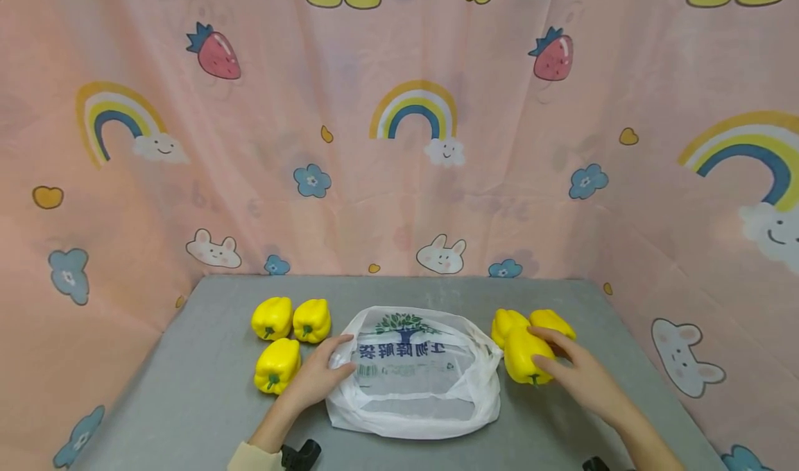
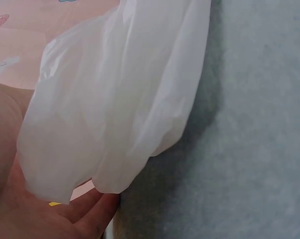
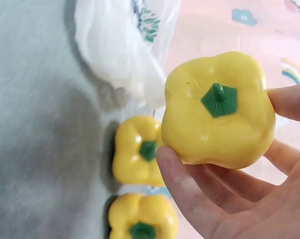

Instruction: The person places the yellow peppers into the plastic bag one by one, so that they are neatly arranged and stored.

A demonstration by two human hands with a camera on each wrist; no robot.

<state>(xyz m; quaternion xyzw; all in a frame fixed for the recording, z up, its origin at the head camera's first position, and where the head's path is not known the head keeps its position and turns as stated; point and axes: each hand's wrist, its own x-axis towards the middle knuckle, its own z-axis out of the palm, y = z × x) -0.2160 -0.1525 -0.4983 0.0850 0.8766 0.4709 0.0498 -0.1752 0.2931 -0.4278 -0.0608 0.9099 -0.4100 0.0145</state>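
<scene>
A white plastic bag [image 1: 415, 426] lies in the middle of the table with its mouth spread wide. My left hand [image 1: 321, 374] grips the bag's left rim, and in the left wrist view the white plastic [image 2: 110, 99] covers part of the palm. On the bag's right, my right hand [image 1: 577, 367] holds a yellow bell pepper [image 1: 524, 353] between thumb and fingers. The right wrist view shows this pepper [image 3: 220, 134] with its green stem toward the camera, raised beside two others. Those are a yellow pepper [image 1: 504, 322] close to the bag and another pepper [image 1: 553, 320] behind the hand.
Three more yellow peppers stand left of the bag: one pepper [image 1: 272, 318] at the back, a pepper [image 1: 312, 320] beside it, and a pepper [image 1: 277, 365] in front near my left wrist. The grey table [image 1: 187, 388] meets a pink patterned curtain [image 1: 399, 200] behind and at the sides.
</scene>
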